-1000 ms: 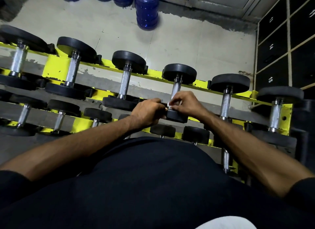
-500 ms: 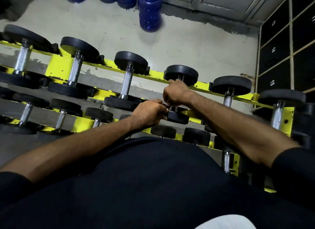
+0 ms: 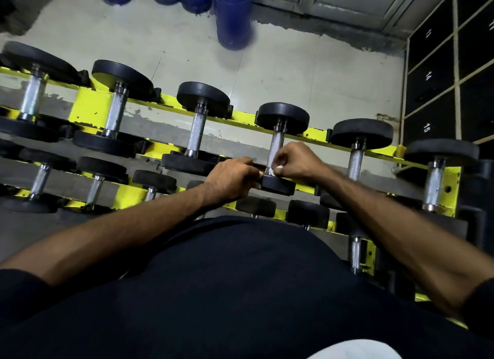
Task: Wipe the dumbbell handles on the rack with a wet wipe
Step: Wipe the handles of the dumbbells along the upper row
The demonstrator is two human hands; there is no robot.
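Observation:
A yellow rack holds several black dumbbells with knurled steel handles. My right hand pinches a small white wet wipe against the near end of one dumbbell's handle, just above its near weight plate. My left hand has its fingers curled over the left edge of that near plate. Most of the wipe is hidden inside my right fingers.
More dumbbells lie on either side, one handle to the left and one to the right. A lower tier carries smaller dumbbells. Blue water jugs stand on the floor behind the rack. Black numbered lockers line the right.
My right hand slid from the far end of the handle back down to its near end with the wipe. My left hand stayed on the near plate.

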